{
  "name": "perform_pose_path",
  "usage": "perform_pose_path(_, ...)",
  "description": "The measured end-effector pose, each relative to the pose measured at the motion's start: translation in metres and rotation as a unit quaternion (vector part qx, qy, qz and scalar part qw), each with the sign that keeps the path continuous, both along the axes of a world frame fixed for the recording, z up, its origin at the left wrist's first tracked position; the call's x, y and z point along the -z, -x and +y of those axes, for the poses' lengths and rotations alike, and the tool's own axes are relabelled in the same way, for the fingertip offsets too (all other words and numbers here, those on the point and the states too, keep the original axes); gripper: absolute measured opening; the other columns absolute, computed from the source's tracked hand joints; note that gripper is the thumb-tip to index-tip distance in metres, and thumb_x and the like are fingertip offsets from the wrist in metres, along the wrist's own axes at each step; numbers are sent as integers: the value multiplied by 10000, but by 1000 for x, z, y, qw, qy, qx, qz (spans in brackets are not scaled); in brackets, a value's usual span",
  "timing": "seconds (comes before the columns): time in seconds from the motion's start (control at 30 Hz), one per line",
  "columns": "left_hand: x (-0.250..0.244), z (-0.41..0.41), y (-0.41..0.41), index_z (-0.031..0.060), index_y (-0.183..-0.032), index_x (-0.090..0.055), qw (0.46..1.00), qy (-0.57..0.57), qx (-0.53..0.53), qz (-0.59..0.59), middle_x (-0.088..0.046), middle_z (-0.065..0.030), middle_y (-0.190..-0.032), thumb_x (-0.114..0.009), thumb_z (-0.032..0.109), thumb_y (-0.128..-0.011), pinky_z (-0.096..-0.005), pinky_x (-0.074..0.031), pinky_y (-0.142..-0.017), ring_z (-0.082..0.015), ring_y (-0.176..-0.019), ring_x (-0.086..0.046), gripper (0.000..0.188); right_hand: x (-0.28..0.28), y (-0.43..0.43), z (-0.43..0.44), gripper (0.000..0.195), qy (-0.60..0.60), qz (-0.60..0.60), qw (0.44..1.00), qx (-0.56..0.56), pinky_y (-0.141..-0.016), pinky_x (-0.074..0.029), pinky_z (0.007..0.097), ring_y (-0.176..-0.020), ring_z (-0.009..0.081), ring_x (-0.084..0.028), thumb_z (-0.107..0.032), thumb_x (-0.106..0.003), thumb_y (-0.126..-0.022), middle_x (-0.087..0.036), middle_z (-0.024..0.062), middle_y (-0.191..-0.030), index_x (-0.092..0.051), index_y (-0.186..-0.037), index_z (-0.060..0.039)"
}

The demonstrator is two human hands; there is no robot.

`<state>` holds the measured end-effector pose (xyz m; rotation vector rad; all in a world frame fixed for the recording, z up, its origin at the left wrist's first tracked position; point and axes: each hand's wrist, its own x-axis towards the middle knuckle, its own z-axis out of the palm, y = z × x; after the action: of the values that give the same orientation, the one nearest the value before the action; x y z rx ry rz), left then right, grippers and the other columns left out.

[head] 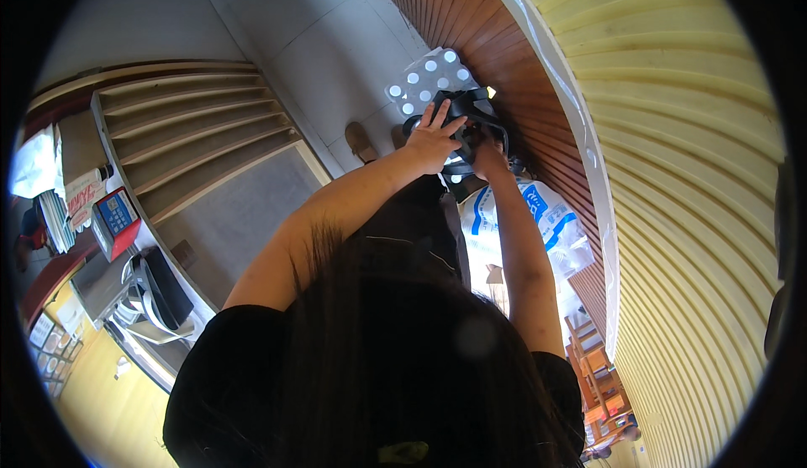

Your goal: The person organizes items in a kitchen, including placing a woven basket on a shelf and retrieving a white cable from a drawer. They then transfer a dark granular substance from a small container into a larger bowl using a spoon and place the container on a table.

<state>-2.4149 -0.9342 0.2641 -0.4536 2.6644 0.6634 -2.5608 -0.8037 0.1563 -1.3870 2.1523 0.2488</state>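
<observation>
Before me is a black object (465, 99) with looped, strap-like parts; its exact kind is unclear. My left hand (435, 139) lies against its near left side, fingers spread. Close by on the right, my right hand (489, 158) reaches in among the black loops. Its fingers are mostly hidden, so a grip on the object cannot be made out. Just beyond and beneath the object is a film-wrapped pack of bottles (421, 82) with white caps. A white plastic bag (548, 219) with blue printing sits beside my right forearm.
Brown slatted panelling (504, 33) rises close on the right, below a pale ledge (586, 115). Wooden shelving (195, 115) stands on the left, near a black-and-white device (157, 288) and a red box (116, 222). A shoe (360, 141) rests on the tiled floor (315, 46).
</observation>
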Motion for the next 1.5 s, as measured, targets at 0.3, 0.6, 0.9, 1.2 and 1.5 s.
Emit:
perform_pose_path(0.3,-9,-1,0,247,-1116,-692,999,18,20,-20,-292,-55,-1536,-632,125,-713,-592,-49,-1148,-420,-1447,-60,425,25,21,-26,485,-45,-175,984,-4,-967,-448,433,-1163,374,-546,-2,-547,-806,-557,240,-1257,-526,-1286,-67)
perform_pose_path(0.6,-12,2,-6,269,-1156,-673,999,38,23,-20,-320,-44,-1519,-648,139,-717,-581,-92,-1150,-412,-1441,-106,459,21,-9,-67,492,-63,78,975,-200,-1104,-276,474,-1341,247,-406,-296,-501,-911,-462,111,-1430,-487,-1378,-141)
perform_pose_path(0.9,-1,2,-6,271,-1164,-671,998,57,20,31,-338,-43,-1508,-663,135,-711,-576,-108,-1149,-400,-1439,-128,473,39,2,-54,448,-100,-14,975,-200,-941,-481,412,-1200,254,-559,-258,-518,-905,-577,103,-1297,-513,-1335,-130)
perform_pose_path(1.2,2,1,-3,282,-1214,-638,999,45,25,13,-338,-40,-1504,-677,147,-726,-581,-118,-1145,-390,-1441,-123,508,3,4,-63,417,-83,-38,976,-197,-999,-445,409,-1176,273,-573,-200,-502,-917,-571,131,-1299,-519,-1316,-80)
perform_pose_path(1.5,7,2,3,292,-1213,-638,999,39,9,-24,-327,-49,-1507,-675,132,-707,-585,-106,-1146,-392,-1444,-101,532,-39,21,-47,317,113,-61,982,-142,-768,-543,431,-888,343,-665,-119,-640,-776,-658,174,-962,-567,-1083,-82)
